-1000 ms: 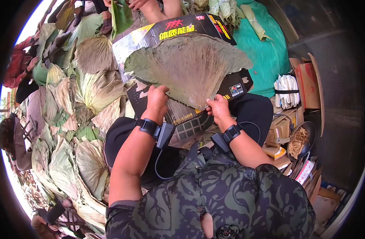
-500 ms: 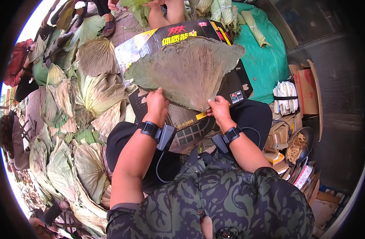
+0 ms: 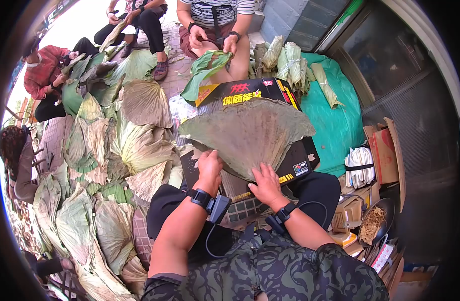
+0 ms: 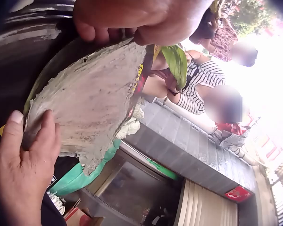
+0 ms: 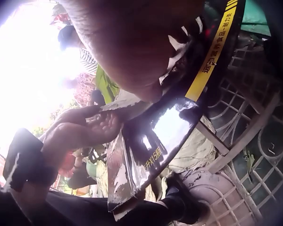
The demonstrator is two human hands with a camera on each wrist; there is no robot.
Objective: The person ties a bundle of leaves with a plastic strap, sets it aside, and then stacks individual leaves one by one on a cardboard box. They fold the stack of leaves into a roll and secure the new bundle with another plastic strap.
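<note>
A dried lotus leaf [image 3: 250,133], brownish grey and folded into a fan shape, lies over a flattened black cardboard box [image 3: 302,150] in front of the person. At the leaf's left edge, the left hand [image 3: 208,169] grips the rim with curled fingers; the left wrist view shows this hand [image 4: 141,19] at the top, its fingertips partly behind the leaf. The right hand [image 3: 266,184] rests on the leaf's narrow near end, its fingers extended and spread. In the right wrist view the right hand [image 5: 127,42] looms large and dark, its fingertips hidden.
Many dried leaves [image 3: 144,145] cover the ground on the left. A green sheet [image 3: 335,125] with leaf bundles [image 3: 290,60] lies at the back right. Newspapers [image 3: 359,165], cardboard boxes [image 3: 385,155] and a black pan [image 3: 378,220] stand right. Other people sit opposite, one holding a green leaf [image 3: 205,72].
The right hand has gone from pinching the leaf's narrow tip to resting on it with spread fingers. The left hand stays at the left edge. The head view has tilted up, showing more of the people opposite.
</note>
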